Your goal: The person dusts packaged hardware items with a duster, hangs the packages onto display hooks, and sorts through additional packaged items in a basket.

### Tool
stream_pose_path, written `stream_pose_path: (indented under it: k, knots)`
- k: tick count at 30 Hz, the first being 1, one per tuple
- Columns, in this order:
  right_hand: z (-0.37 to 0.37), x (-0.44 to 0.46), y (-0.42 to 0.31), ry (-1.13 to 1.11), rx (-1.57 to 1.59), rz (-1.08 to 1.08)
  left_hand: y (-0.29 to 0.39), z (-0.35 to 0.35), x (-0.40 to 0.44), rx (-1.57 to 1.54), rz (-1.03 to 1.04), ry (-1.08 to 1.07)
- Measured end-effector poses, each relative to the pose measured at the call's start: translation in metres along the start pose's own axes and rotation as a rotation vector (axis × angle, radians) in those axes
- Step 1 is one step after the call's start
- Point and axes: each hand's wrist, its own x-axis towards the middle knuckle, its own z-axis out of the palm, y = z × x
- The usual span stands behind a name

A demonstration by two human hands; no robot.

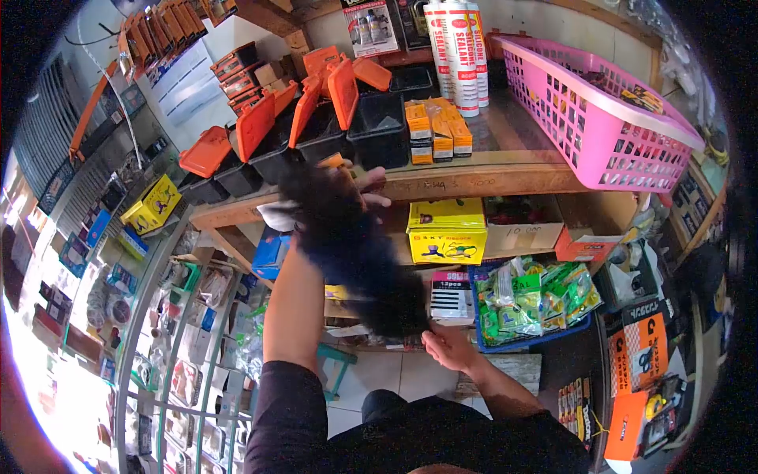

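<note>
A dark, fluffy duster-like object [359, 257], blurred by motion, runs diagonally through the middle of the view. Its lower right end is in my right hand [448, 348], whose fingers are closed round it. My left hand [373, 186] is at the front edge of the upper shelf, largely hidden behind the dark object. Some of its fingers show around a small orange-brown item [335, 161], partly covered and hard to make out. Black bins [380, 130] with raised orange lids [343, 93] stand just behind this hand.
Small orange boxes [438, 130], sealant tubes [464, 59] and a pink basket [576, 118] stand on the upper shelf [489, 180]. Below are a yellow box [448, 231] and a blue basket [537, 341] of green packets. Glass shelving [142, 355] is at left.
</note>
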Motion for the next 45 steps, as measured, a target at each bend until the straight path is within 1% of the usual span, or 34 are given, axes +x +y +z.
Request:
stream_pose_path:
  k: [1, 2, 3, 4, 5, 6, 7, 8, 10, 12, 13, 14, 16, 18, 20, 21, 22, 24, 26, 28, 29, 30, 32, 33, 34, 36, 38, 39, 40, 41, 42, 43, 44, 45]
  knots:
    - [0.001, 0.002, 0.008, 0.113, -0.069, -0.074, 0.001, -0.012, -0.012, -0.047, -0.107, 0.141]
    - [0.003, 0.003, 0.012, 0.227, -0.137, -0.15, 0.0, -0.022, -0.022, -0.046, -0.107, 0.148]
    - [0.001, -0.004, -0.017, 0.239, 0.118, 0.083, -0.001, -0.028, -0.029, -0.247, -0.012, 0.257]
    - [-0.001, -0.002, -0.017, 0.236, 0.125, 0.085, -0.002, -0.033, -0.035, -0.45, 0.081, 0.365]
    - [-0.004, -0.002, -0.014, 0.145, 0.08, 0.071, -0.001, -0.03, -0.035, -0.367, 0.053, 0.444]
    - [-0.004, -0.002, -0.01, 0.055, 0.035, 0.052, 0.0, -0.021, -0.026, -0.365, 0.043, 0.447]
    - [-0.001, 0.0, -0.004, 0.083, -0.012, -0.079, 0.0, -0.012, -0.015, -0.171, -0.023, 0.307]
    - [0.0, 0.001, 0.0, 0.083, -0.01, -0.082, 0.001, -0.007, -0.008, 0.022, -0.08, 0.165]
    - [-0.001, 0.001, 0.003, 0.127, 0.008, 0.002, 0.0, -0.015, -0.014, 0.041, -0.083, 0.154]
    - [0.002, -0.002, -0.01, 0.143, 0.072, 0.047, -0.005, -0.036, -0.033, -0.371, 0.146, 0.229]
    - [0.003, -0.003, -0.014, 0.167, 0.141, 0.094, -0.004, -0.044, -0.04, -0.293, 0.125, 0.382]
    - [0.003, -0.002, -0.012, 0.165, 0.137, 0.092, -0.002, -0.036, -0.033, -0.291, 0.129, 0.38]
    - [0.004, -0.001, -0.004, 0.019, 0.012, -0.011, 0.003, -0.011, -0.012, 0.072, -0.073, 0.16]
    - [0.005, -0.001, -0.01, 0.081, 0.041, 0.016, -0.003, -0.027, -0.024, 0.075, -0.06, 0.192]
    - [0.006, -0.001, -0.013, 0.216, 0.286, 0.131, -0.003, -0.035, -0.033, -0.349, 0.079, 0.193]
    - [0.006, -0.001, -0.011, 0.211, 0.286, 0.13, -0.003, -0.028, -0.031, -0.4, 0.021, 0.333]
    - [0.004, 0.0, -0.006, 0.151, 0.202, 0.081, -0.001, -0.024, -0.024, -0.397, 0.023, 0.334]
    - [0.005, 0.001, -0.008, 0.035, 0.042, -0.016, 0.002, -0.022, -0.012, -0.069, -0.104, -0.014]
    - [0.003, 0.001, -0.017, 0.065, 0.102, 0.041, 0.001, -0.018, -0.015, -0.077, -0.129, 0.028]
    - [0.004, 0.0, -0.017, 0.116, 0.324, 0.123, -0.004, -0.009, -0.02, -0.384, 0.11, 0.54]
    - [0.006, 0.001, -0.012, 0.047, 0.326, 0.101, -0.002, -0.012, -0.021, -0.381, 0.103, 0.548]
    - [0.006, 0.0, -0.01, 0.046, 0.334, 0.104, -0.001, -0.021, -0.021, -0.326, 0.034, 0.392]
    - [0.004, -0.001, -0.009, -0.012, 0.253, -0.056, 0.0, -0.031, -0.018, -0.223, -0.103, 0.076]
    - [0.001, -0.001, -0.006, 0.034, 0.26, 0.041, -0.005, -0.03, -0.015, -0.254, -0.071, 0.063]
    - [0.001, -0.002, -0.007, 0.035, 0.263, 0.046, -0.003, -0.028, -0.016, -0.081, -0.051, 0.134]
    - [0.001, -0.003, -0.014, 0.117, 0.282, 0.127, -0.003, -0.004, -0.018, -0.099, 0.023, 0.729]
    - [0.004, -0.005, -0.017, 0.055, 0.218, 0.079, -0.004, -0.026, -0.022, -0.009, -0.062, 0.326]
    - [0.006, -0.004, -0.01, 0.044, 0.164, -0.001, -0.002, -0.03, -0.023, -0.152, -0.063, 0.143]
    - [0.006, -0.004, -0.007, 0.032, 0.108, -0.082, -0.002, -0.04, -0.024, -0.138, -0.071, 0.067]
    - [0.005, -0.003, -0.01, 0.033, 0.108, -0.084, -0.003, -0.04, -0.019, -0.184, -0.075, 0.028]
    - [0.004, -0.004, -0.016, 0.075, 0.218, 0.034, -0.004, -0.038, -0.016, -0.23, -0.079, -0.009]
    - [0.004, -0.005, -0.021, 0.116, 0.33, 0.153, -0.001, -0.039, -0.025, -0.148, -0.071, 0.231]
    - [0.006, -0.006, -0.024, 0.116, 0.331, 0.151, 0.002, -0.028, -0.03, -0.063, -0.063, 0.469]
    - [0.007, -0.007, -0.028, 0.038, 0.272, 0.156, -0.008, 0.011, -0.004, -0.43, 0.22, 0.627]
